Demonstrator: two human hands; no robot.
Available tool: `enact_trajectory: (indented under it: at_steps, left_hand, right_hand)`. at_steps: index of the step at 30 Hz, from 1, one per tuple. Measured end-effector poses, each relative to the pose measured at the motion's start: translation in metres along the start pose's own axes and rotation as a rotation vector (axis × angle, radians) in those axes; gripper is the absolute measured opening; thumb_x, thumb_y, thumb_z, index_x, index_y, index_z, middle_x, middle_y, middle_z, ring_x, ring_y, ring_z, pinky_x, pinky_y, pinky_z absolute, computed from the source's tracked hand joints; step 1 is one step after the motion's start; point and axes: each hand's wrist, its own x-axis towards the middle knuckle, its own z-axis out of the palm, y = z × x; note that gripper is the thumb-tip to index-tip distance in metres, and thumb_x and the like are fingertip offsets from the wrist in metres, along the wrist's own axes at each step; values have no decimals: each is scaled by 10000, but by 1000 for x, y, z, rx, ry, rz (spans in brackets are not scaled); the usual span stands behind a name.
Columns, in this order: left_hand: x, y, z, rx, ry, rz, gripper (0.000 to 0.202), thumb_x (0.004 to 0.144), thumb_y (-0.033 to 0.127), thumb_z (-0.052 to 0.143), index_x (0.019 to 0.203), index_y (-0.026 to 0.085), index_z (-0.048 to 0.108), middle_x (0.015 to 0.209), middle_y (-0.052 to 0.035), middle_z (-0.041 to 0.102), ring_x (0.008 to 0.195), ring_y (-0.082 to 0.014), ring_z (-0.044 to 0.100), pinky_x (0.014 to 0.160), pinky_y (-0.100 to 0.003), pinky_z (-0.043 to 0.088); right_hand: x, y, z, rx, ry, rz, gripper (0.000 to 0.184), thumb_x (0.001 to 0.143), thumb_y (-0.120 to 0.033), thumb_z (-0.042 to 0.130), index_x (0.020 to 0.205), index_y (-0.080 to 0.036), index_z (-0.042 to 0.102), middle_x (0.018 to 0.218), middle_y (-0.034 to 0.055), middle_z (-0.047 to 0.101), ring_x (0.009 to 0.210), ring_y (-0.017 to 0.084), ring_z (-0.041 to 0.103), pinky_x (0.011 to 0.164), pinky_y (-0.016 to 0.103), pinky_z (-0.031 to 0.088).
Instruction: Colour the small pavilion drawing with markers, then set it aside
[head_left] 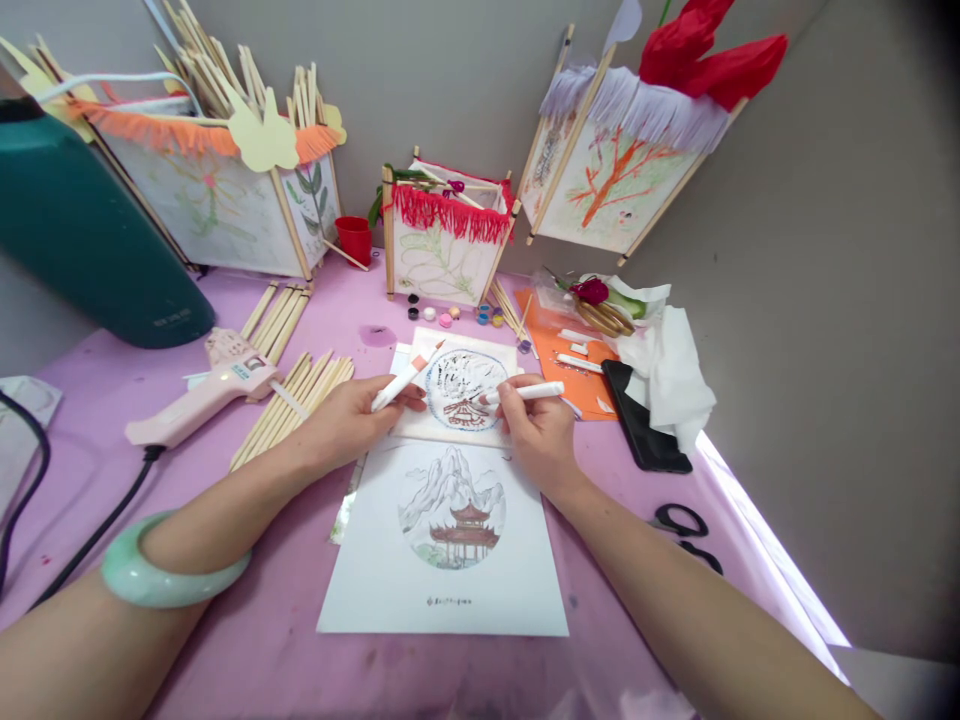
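My right hand (541,432) grips a white marker (534,391), its tip over the right part of a round drawing on a white sheet (409,425). The drawing (466,388) has a blue edge, dark strokes above and a brown-red pavilion below. My left hand (360,420) rests at the sheet's left edge, closed around a second marker (401,385) with an orange-brown tip pointing up and away. Nearer to me lies a printed picture (453,515) of a pavilion before mountains.
Left are a glue gun (202,400), bundled wooden sticks (296,400) and a teal bottle (97,230). Paper lanterns (442,265) stand at the back beside small paint pots (445,320). Right lie a black phone (645,420), crumpled tissues (675,370) and black-handled scissors (681,520).
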Motion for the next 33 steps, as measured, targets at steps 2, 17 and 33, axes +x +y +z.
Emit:
enact_trajectory:
  at_steps: [2,17,33]
  left_hand:
    - [0,0,0,1,4,3,291,755,267,448,928,209,675,1099,-11,674,950,-204,597,902,-337,413]
    - [0,-1,0,-2,4,-10,295,761,282,448,938,220,675,1094,-12,674,939,-204,600,882,-339,423]
    - [0,-1,1,0,13,-15,307,752,307,455,933,216,686,1112,-7,662,933,-209,602,860,-325,438]
  right_hand:
    - [0,0,0,-9,7,-9,210,858,-369,483,784,-186,552,597,-19,547,508,96,488,517,214,394]
    - [0,-2,-2,-77,61,-26,212,850,-369,491,754,-193,561,584,-18,572,501,107,512,537,224,409]
    - [1,-5,-3,-99,119,-48,194,836,-323,501,705,-193,563,599,-12,624,500,109,508,535,232,400]
